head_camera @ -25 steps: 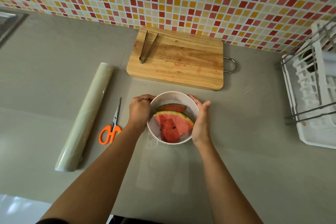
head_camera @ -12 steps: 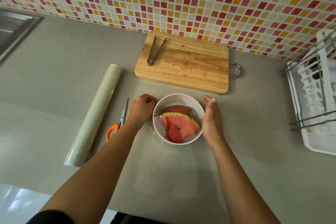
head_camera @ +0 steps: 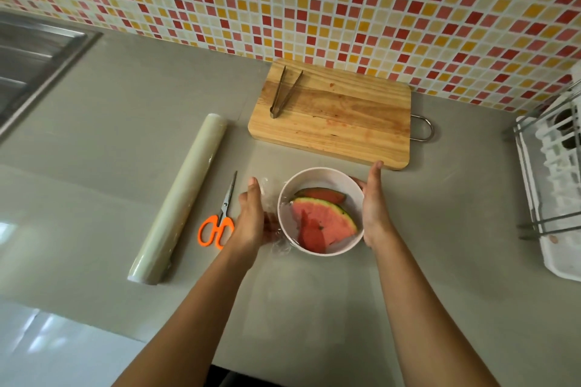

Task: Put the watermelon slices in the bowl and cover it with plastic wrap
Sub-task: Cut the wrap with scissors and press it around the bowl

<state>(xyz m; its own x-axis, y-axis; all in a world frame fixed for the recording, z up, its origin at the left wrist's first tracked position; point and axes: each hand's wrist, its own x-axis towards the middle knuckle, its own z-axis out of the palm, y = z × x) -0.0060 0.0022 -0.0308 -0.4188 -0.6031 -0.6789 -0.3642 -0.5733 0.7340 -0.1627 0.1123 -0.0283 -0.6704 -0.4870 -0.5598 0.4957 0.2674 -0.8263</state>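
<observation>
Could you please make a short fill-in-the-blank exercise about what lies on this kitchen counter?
1. The tongs lie on the wooden ____.
2. The scissors have ____ handles.
3. The white bowl holds ____ watermelon slices.

Missing words: cutting board; orange; two.

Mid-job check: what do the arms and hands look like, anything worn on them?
The left hand and the right hand are bare: no gloves, and no rings that I can make out. Neither wrist carries a watch or band. The left forearm and right forearm are uncovered down to the frame's bottom edge; no sleeve shows.
</observation>
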